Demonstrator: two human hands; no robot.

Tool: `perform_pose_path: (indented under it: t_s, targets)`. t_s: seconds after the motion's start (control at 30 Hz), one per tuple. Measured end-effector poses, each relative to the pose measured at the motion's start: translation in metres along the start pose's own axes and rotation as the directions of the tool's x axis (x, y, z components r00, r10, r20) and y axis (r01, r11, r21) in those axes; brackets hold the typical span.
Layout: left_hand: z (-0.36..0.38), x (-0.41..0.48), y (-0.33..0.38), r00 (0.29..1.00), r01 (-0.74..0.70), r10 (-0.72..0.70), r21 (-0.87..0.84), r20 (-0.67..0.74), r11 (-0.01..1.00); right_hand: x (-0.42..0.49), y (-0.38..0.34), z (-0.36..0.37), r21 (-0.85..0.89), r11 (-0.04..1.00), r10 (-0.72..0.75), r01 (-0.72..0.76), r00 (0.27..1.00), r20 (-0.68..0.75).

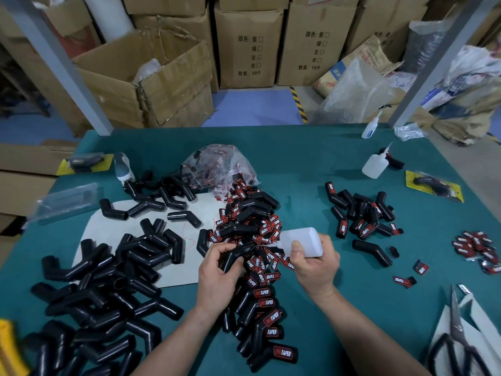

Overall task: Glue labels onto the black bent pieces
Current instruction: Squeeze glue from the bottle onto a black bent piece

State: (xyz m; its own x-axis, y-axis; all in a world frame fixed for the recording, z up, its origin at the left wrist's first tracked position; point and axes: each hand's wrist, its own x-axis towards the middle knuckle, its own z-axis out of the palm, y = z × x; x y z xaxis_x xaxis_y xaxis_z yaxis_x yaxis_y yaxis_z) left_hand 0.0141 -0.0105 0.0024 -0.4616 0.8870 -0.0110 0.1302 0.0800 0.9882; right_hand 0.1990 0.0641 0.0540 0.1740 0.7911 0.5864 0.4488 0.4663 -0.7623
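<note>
My left hand (219,270) grasps a black bent piece (233,260); my right hand (314,263) grasps the glue bottle (301,241) over the labels (260,229).

Above the label pile (249,226), the left hand (217,270) grips a black bent piece (232,260); the right hand (315,263) tilts a glue bottle (301,241) toward it.

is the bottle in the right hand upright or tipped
Tipped: the glue bottle lies nearly sideways in the right hand, nozzle toward the black bent piece.

Glue bottle (302,241) nozzle tip out of sight among labels (264,230); scissors (458,335) handles, yellow object (9,348) partly beyond the edges.
</note>
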Motion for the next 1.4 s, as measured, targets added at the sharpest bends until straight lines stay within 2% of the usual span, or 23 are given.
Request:
perform_pose_path:
  t_s: [0.13,0.27,0.63,0.77,0.9,1.13,1.4]
  targets:
    - [0.000,0.000,-0.001,0.999,0.028,-0.028,-0.008,0.026,1.000,-0.001,0.003,0.001,-0.029,0.999,-0.045,0.044,0.999,-0.010]
    - [0.000,0.000,0.005,1.000,-0.028,0.028,0.045,0.002,0.999,-0.004,0.003,0.002,-0.046,0.998,-0.044,0.043,0.999,-0.009]
    - [-0.001,-0.001,0.004,0.999,0.050,-0.050,0.027,0.014,0.998,-0.002,0.003,0.001,-0.026,0.998,-0.066,0.066,0.997,-0.029]
    - [-0.001,-0.002,0.006,0.999,0.031,-0.031,0.040,0.012,0.999,-0.002,0.004,0.001,-0.034,0.997,-0.075,0.074,0.997,-0.032]
    - [0.000,-0.001,0.004,1.000,0.026,-0.027,0.045,0.016,0.999,-0.005,-0.002,0.002,0.037,0.997,-0.061,0.061,0.998,-0.005]
    - [0.000,-0.001,0.005,0.999,-0.013,0.011,0.040,0.039,0.999,-0.012,0.001,0.003,0.005,0.994,-0.111,0.111,0.994,-0.013]
    - [0.000,-0.002,0.005,0.998,0.054,-0.054,0.007,0.038,0.999,-0.007,0.009,0.003,-0.034,0.993,-0.118,0.116,0.992,-0.049]
